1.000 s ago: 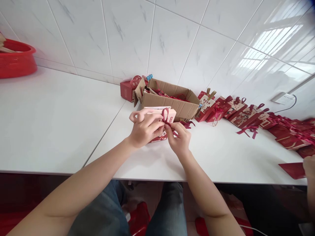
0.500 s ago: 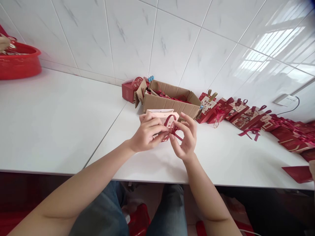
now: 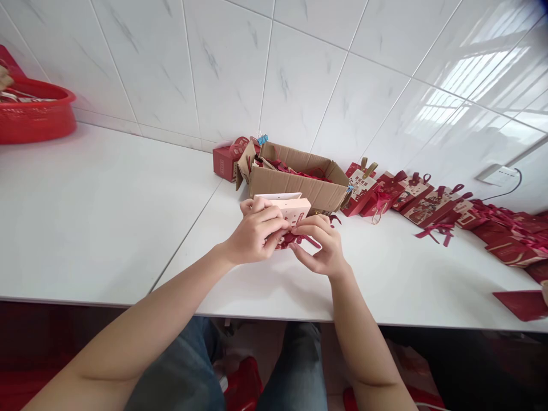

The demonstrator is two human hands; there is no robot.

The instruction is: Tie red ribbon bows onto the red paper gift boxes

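Note:
A small cream-and-red paper gift box [image 3: 297,210] stands on the white table in front of me, its pale top flaps upright. At its front is a dark red ribbon [image 3: 311,241] with loops and a loose tail around my fingertips. My left hand [image 3: 262,229] wraps the box's left side, its thumb and forefinger pinched at the ribbon's middle. From the right, my right hand [image 3: 320,242] has its curled fingertips on the ribbon beside them. The exact pinch point is partly hidden by the fingers.
Behind the gift box is an open cardboard carton [image 3: 295,185] of red ribbons, with a red box [image 3: 224,162] beside it. Several decorated gift boxes [image 3: 428,202] line the wall rightward. A red basket [image 3: 38,117] sits far left, another person's hand [image 3: 5,78] above it.
The upright ribbon loop has been drawn down flat at the knot. My right hand has lowered, its spread fingers curling in to the ribbon. My left hand stays nearly in place.

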